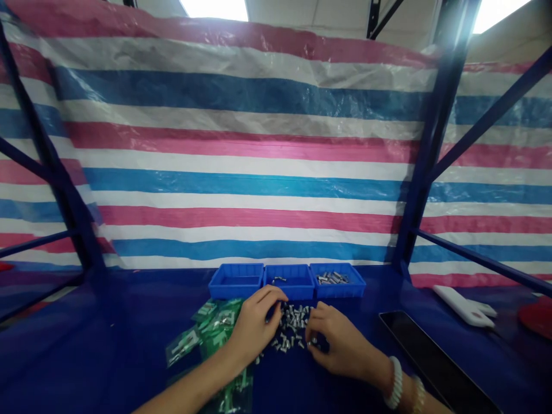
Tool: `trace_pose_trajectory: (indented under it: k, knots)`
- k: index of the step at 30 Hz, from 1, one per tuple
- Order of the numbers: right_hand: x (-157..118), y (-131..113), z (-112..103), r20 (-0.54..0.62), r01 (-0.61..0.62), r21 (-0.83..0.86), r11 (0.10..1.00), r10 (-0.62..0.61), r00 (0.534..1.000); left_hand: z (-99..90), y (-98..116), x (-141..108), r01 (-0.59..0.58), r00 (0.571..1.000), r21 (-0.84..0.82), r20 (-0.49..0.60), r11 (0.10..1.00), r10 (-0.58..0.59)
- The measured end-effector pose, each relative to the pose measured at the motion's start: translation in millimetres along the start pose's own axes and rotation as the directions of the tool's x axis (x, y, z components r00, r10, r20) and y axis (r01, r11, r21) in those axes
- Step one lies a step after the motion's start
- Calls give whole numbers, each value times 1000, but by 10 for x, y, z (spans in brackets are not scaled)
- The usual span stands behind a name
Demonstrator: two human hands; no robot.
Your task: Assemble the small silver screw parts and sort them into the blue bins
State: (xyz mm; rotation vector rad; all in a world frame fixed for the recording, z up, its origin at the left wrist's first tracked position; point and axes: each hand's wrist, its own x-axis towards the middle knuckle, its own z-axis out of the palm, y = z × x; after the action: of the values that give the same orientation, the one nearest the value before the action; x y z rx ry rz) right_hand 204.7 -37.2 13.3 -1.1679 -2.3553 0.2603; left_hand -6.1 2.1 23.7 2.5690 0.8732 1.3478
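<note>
Fingers [272, 294] half-curled on left hand [257, 313] and right hand [338, 332]; grip on metal pieces [295, 317] unclear.

- Lots of little metal bits [294, 316], shiny and silver, short and thin.
- They lie every which way in one loose heap, with a few strays around it.
- The heap is on the blue table [129, 328], in from its back edge.

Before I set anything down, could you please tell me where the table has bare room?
The widest patch is the blue tabletop between the left frame post and the green packets. A narrower one lies between the right hand and the black phone. It is crowded between that hand and the left hand, where metal pieces lie.
</note>
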Motion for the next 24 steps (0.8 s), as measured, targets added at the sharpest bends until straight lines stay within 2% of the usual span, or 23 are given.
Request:
trace_pose_trajectory:
  k: [7,15,20,24]
  knots:
    - [-41,21,-192,175,18,27,999,-23,984,-6,111,-36,41,999,-52,-8,998,-41]
    - [-37,80,-122,182,2,70,998,-15,983,29,191,-101,96,994,-129,55,987,-90]
    - [-32,38,-152,127,8,140,990,-26,992,35,261,-104,152,988,-166,63,974,-143]
    - [-2,-41,-190,-47,11,337,941,5,999,98,337,-132,301,950,-221,154,928,-271]
